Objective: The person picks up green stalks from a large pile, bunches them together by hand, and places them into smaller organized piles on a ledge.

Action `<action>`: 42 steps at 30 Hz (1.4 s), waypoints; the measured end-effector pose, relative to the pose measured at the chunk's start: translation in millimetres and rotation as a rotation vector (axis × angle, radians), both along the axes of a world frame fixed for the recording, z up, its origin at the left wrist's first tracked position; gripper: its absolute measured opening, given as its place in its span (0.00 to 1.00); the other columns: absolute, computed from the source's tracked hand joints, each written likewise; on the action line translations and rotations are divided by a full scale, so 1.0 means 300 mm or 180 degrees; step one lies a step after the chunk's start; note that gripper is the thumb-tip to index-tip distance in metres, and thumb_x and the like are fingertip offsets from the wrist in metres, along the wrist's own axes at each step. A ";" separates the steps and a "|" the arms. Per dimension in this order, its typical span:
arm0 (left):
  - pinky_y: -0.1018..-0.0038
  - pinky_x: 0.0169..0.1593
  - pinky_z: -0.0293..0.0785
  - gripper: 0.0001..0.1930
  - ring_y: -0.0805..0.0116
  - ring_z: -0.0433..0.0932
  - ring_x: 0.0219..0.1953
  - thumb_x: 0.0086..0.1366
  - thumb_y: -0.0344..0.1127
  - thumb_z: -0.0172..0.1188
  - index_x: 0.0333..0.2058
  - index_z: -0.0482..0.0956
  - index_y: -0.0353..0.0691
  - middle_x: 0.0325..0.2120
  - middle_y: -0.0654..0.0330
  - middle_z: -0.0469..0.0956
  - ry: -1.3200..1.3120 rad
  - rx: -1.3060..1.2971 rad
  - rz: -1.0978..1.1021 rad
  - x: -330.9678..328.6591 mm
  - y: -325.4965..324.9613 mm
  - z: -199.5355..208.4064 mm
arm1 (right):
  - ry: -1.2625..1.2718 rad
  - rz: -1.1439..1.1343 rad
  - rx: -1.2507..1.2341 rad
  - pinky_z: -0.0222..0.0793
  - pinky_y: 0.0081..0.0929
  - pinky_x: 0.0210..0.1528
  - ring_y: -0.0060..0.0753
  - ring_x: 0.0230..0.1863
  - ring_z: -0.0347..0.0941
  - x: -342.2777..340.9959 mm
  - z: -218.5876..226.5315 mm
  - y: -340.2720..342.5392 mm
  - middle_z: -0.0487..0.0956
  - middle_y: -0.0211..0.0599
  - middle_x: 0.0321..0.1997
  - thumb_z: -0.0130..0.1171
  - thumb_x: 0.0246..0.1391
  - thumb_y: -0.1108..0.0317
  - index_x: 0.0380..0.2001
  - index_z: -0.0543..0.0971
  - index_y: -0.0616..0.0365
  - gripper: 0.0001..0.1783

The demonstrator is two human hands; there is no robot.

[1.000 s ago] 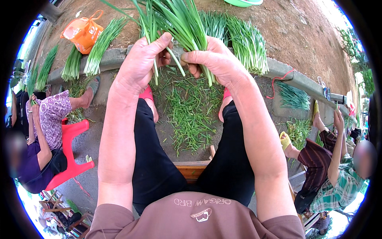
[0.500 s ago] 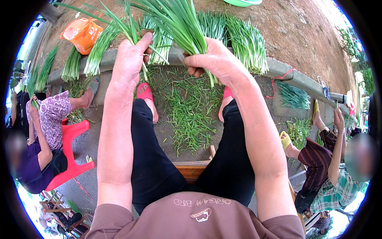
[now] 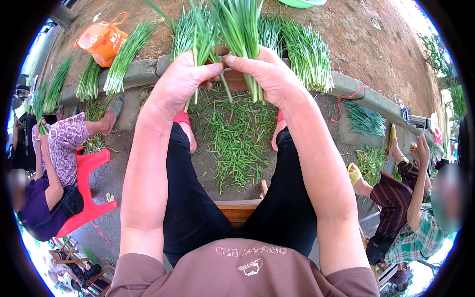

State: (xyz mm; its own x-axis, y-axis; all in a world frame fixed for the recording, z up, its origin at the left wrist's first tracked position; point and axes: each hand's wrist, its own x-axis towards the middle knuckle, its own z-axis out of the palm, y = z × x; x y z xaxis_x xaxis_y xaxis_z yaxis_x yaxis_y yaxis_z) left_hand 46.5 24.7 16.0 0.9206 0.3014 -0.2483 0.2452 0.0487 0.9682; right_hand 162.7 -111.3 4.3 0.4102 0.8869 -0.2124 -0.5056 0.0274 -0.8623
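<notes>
My left hand is closed on a few chives, their pale stem ends poking out below the fingers. My right hand grips a thicker bunch of chives, leaves upward and white ends down. The two hands are held close together above the kerb, with the fingertips almost meeting. One loose stalk slants downward between them. Beneath, cut green trimmings lie scattered on the ground between my feet.
Bundles of chives line the kerb, beside an orange bag. A green basin is at the top. One person sits at left by a red plastic stool; another person sits at right.
My left hand has moved right, toward the right hand, and its chives now stand more upright. The right hand's bunch has also become more upright.
</notes>
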 end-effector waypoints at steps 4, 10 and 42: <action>0.85 0.24 0.59 0.11 0.84 0.63 0.20 0.60 0.42 0.58 0.31 0.74 0.41 0.19 0.71 0.69 -0.0105 0.0302 0.0037 0.007 -0.022 -0.024 | -0.0015 0.0087 0.0046 0.74 0.23 0.26 0.27 0.30 0.76 -0.012 -0.006 0.011 0.77 0.37 0.31 0.56 0.52 0.71 0.40 0.72 0.61 0.11; 0.86 0.17 0.50 0.18 0.85 0.56 0.15 0.60 0.50 0.58 0.35 0.73 0.39 0.17 0.71 0.64 0.0086 0.0109 0.0176 0.010 -0.021 -0.016 | -0.0025 -0.0082 -0.0269 0.69 0.21 0.18 0.21 0.19 0.68 0.002 -0.007 0.006 0.73 0.31 0.24 0.58 0.52 0.68 0.35 0.72 0.61 0.10; 0.65 0.47 0.71 0.14 0.68 0.73 0.40 0.63 0.39 0.53 0.44 0.72 0.37 0.38 0.60 0.74 -0.0670 -0.2293 0.0552 0.046 -0.013 -0.076 | -0.0324 -0.0536 0.0205 0.70 0.17 0.26 0.20 0.26 0.73 0.019 -0.021 0.009 0.78 0.31 0.30 0.59 0.50 0.72 0.39 0.75 0.60 0.11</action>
